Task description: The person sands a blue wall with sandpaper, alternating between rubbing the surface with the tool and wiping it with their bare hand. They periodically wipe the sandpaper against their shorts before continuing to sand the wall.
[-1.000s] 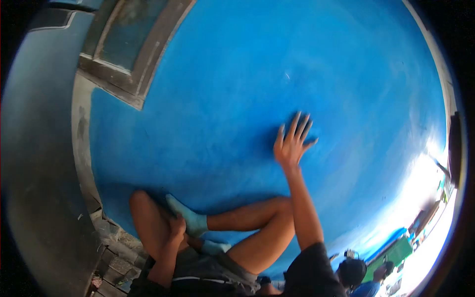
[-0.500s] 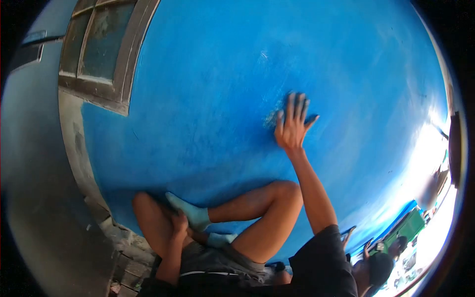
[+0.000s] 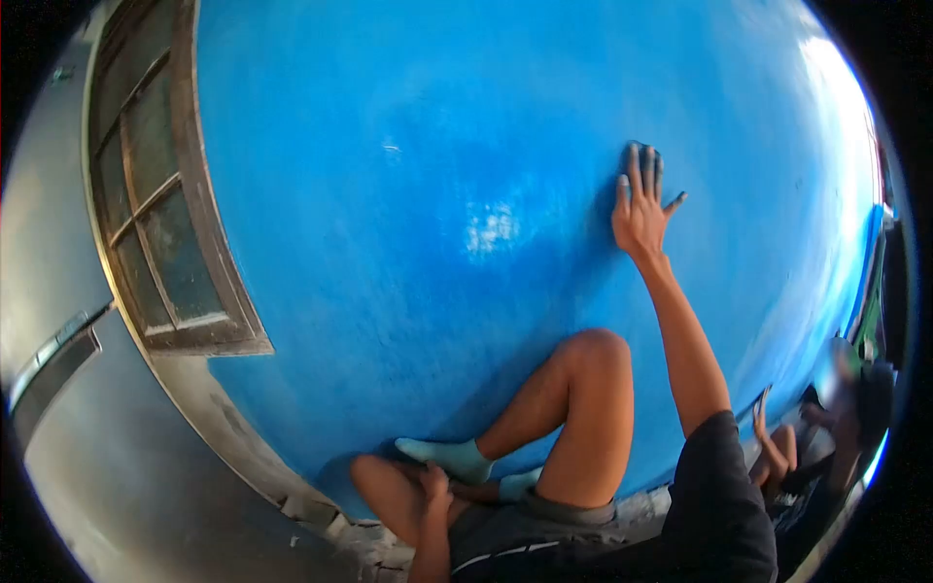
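I have the right hand (image 3: 641, 219) flat on the blue wall (image 3: 447, 194), fingers extended, spread; cannot tell if anything lies beneath. Left hand (image 3: 435, 483), lower left of it, beside sock (image 3: 457, 458); grip unclear.

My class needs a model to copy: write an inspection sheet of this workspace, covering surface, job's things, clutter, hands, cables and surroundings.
Surface: blue wall, with a bright shiny patch.
Job's things: a dark edge by the fingertips of the right hand; shadow or thin pad, cannot tell.
Clutter: rough pale pieces along the wall's foot, unclear.
Hands: right flat against the wall, fingers spread; left hand at the bent leg, near a light-blue sock.
Cables: nothing seen.
Surroundings: wood-framed window at left; another person's hand raised at right.
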A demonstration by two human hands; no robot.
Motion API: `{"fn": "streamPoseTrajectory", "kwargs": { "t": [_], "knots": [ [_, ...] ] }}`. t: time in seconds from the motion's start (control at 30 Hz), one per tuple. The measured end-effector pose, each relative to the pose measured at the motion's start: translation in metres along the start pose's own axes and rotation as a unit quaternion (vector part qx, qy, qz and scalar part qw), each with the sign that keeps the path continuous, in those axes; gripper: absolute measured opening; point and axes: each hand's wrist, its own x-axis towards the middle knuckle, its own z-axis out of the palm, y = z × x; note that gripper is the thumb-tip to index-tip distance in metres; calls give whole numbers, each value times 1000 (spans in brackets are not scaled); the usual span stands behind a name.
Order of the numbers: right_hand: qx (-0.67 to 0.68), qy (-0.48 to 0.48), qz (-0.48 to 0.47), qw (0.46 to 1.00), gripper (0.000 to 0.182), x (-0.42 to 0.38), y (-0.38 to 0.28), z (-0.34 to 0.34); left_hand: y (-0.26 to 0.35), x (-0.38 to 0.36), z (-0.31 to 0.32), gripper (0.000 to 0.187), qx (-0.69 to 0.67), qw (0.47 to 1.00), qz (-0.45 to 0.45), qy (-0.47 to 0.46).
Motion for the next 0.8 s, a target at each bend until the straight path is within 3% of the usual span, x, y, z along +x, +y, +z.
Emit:
{"fn": "streamPoseTrajectory", "kwargs": {
  "t": [0.03,0.1,0.17,0.23,0.27,0.33,0.47,0.57,0.63,0.67,0.8],
  "knots": [
    [0,-11,-20,1000,57,-18,1,-2,-13,30,-8,62,-2,1000,9,-27],
    [3,-31,-18,999,57,-66,11,-8,-40,46,-10,59,-57,990,121,-40],
    [0,-88,-90,992,59,-120,23,-15,-30,18,-16,59,-37,992,120,-18],
    [-17,-70,-108,991,61,-153,46,0,8,-8,7,60,-43,993,109,1],
    [-20,-58,-100,993,61,-153,46,-3,28,-34,11,60,-39,992,121,-7],
    [-5,-111,-94,989,61,-157,47,-12,45,-75,17,59,-19,999,39,-8],
    [22,-107,-96,989,60,-138,44,-12,20,-26,3,59,-31,999,31,-14],
    [10,-67,-98,993,59,-72,24,-16,12,1,-2,58,-28,996,58,-69],
    [13,-40,-79,996,59,-34,14,-8,9,-6,-3,55,98,990,103,-21],
    [18,-15,-49,999,59,-34,13,-6,30,-51,10,52,46,997,55,15],
    [2,-58,-76,995,60,-94,15,-9,33,-31,2,50,72,997,4,3]
  ]
}}
